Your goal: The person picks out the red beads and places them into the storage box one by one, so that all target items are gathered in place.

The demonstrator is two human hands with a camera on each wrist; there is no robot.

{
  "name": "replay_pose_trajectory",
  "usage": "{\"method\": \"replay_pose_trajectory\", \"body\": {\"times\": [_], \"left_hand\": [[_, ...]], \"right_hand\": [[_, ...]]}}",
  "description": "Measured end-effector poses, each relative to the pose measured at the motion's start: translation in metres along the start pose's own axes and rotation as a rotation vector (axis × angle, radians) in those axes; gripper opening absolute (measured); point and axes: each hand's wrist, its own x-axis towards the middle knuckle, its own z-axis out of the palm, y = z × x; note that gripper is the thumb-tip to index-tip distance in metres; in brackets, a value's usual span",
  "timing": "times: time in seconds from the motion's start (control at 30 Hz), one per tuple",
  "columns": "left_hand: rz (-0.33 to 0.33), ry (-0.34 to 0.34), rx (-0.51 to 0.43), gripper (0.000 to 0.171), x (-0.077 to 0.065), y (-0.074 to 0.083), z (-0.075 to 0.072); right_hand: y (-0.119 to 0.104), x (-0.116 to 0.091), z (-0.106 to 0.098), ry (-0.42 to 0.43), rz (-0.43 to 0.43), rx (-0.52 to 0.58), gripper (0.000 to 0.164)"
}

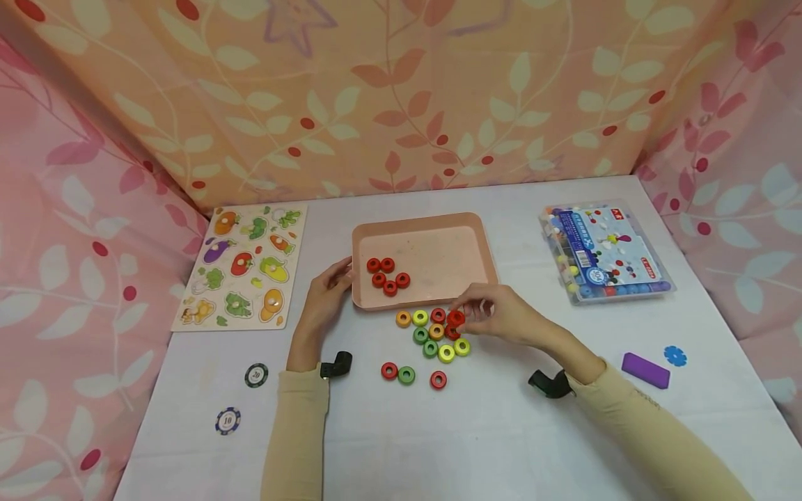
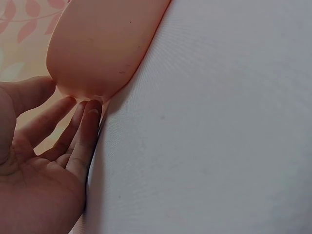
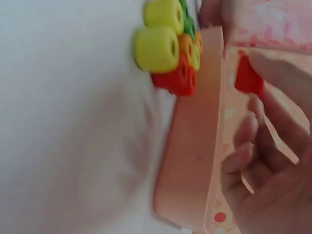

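Observation:
A pink tray (image 1: 438,229) stands mid-table with several red rings (image 1: 387,273) in its left part. My left hand (image 1: 341,275) lies at the tray's front left corner, and in the left wrist view its straight fingers (image 2: 87,126) touch the tray (image 2: 97,44) wall. My right hand (image 1: 464,313) pinches a red ring (image 1: 456,319) just in front of the tray. The right wrist view shows that red ring (image 3: 248,78) between thumb and finger of my right hand (image 3: 253,92), beside the tray (image 3: 195,161) rim. Red, orange, yellow and green rings (image 1: 432,337) cluster below it.
A vegetable puzzle board (image 1: 241,268) lies at the left and a clear box of beads (image 1: 604,254) at the right. A purple block (image 1: 645,370), a blue disc (image 1: 674,355) and two poker chips (image 1: 255,375) lie near the front. Patterned cloth walls the table in.

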Motion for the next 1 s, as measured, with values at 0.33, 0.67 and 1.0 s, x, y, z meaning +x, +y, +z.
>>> {"method": "replay_pose_trajectory", "body": {"times": [0.33,0.67,1.0], "left_hand": [[0.014,-0.016,0.032,0.045,-0.016,0.026,-0.001],[0.007,0.003,0.005,0.045,0.003,-0.005,0.001],[0.032,0.023,0.01,0.043,0.002,-0.006,0.001]], "right_hand": [[0.006,0.062,-0.007,0.192,0.068,-0.038,0.028],[0.024,0.103,0.013,0.159,0.193,-0.061,0.027],[0.025,0.108,0.023,0.148,0.254,-0.068,0.033]]}}
